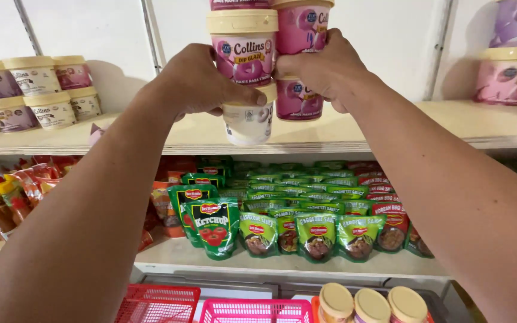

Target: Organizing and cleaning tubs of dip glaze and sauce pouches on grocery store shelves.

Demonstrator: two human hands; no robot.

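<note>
Both my arms reach up to the upper shelf (151,140). My left hand (195,84) wraps around a white tub (248,122) with a cream lid, thumb across it. A pink tub (245,48) with a cream lid rests on top of that white one. My right hand (327,69) grips a second stack of pink tubs (302,27) from the right, its fingers between the upper tub and a lower pink tub (296,101). The two stacks touch side by side above the shelf edge.
More cream-lidded tubs (34,90) stand at the shelf's left, and pink and purple ones (510,75) at the right. Below, green sauce pouches (306,209) and a ketchup pouch (213,224) fill a shelf, red bottles (1,200) left. Pink baskets (255,311) and jars (371,305) sit lowest.
</note>
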